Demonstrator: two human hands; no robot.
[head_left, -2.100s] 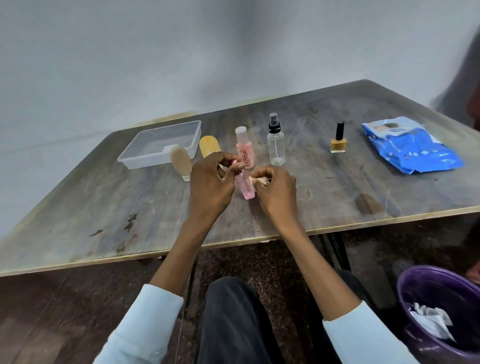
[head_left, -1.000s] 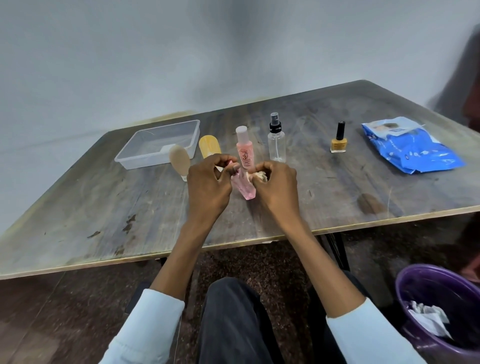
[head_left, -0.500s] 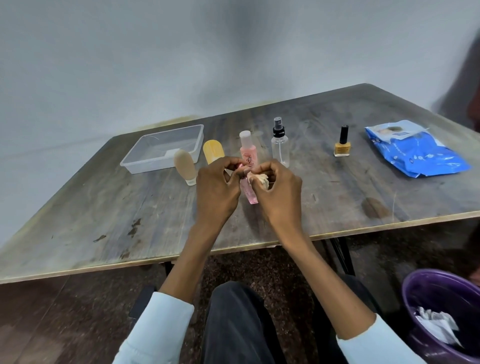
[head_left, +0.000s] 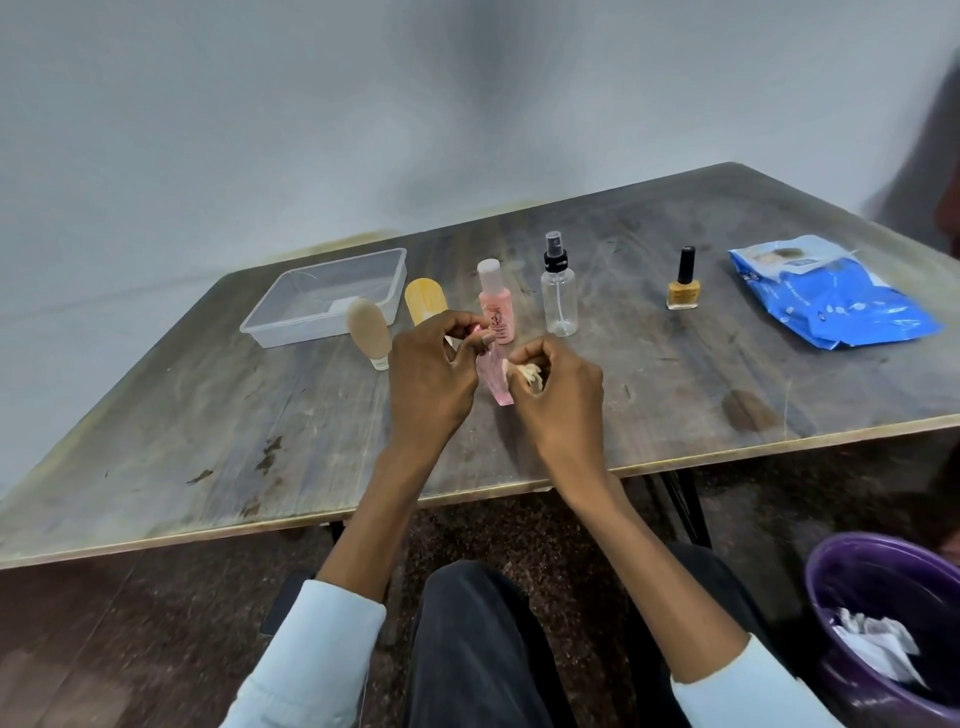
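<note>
Left hand (head_left: 431, 379) is pinching the top of a small see-through pink plastic bottle (head_left: 496, 383), holding it tilted over the wooden bench (head_left: 260, 415). Right hand (head_left: 563, 397) is clutching a crumpled cream wad (head_left: 530, 372) right against it. Taller white-capped pink bottle (head_left: 496, 306) is standing just behind.

Top of small pink bottle (head_left: 496, 382) was hidden under fingers of left hand (head_left: 431, 379); cap not visible. Cream wad (head_left: 530, 374) was mostly buried in curled right hand (head_left: 558, 400); material unclear. Lower end of yellow tube (head_left: 425, 301) was covered by left hand. Print on tall pink bottle (head_left: 496, 306) and blue pouch (head_left: 836, 301) was too small to read. Purple bin (head_left: 831, 582) was cut by right and bottom edges. Table (head_left: 208, 441) ran off left edge. Dark shape (head_left: 948, 208) at right edge was blurred, unidentifiable. Sleeves (head_left: 322, 649) were cut by bottom edge.
</note>
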